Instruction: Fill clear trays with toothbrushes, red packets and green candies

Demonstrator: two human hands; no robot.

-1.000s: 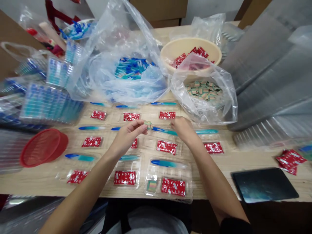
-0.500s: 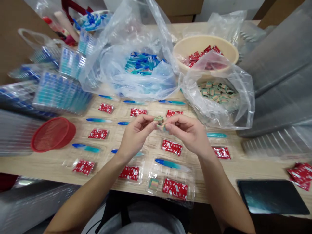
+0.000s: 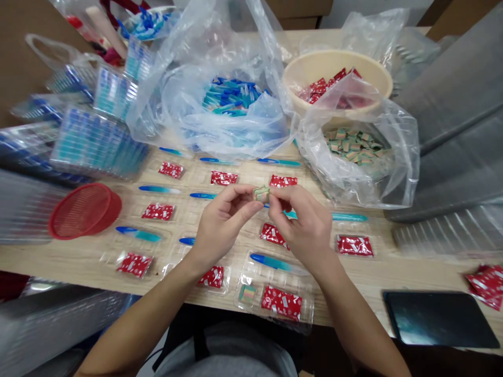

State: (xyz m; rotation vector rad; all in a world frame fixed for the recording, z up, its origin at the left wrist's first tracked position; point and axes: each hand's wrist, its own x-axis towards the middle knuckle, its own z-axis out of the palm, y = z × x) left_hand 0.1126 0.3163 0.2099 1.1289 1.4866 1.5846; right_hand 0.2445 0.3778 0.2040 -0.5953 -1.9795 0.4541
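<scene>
Under your hands (image 3: 261,225) runs a pale wood-grain bench (image 3: 341,283); beyond them, brown cardboard boxes (image 3: 301,9) stand by a light grey wall (image 3: 373,8).

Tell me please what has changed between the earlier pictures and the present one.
The right hand moved left to meet the left hand; its fingers now touch the small green bundle, which the left already held. The red basket and laid-out red packets stayed in place.
</scene>
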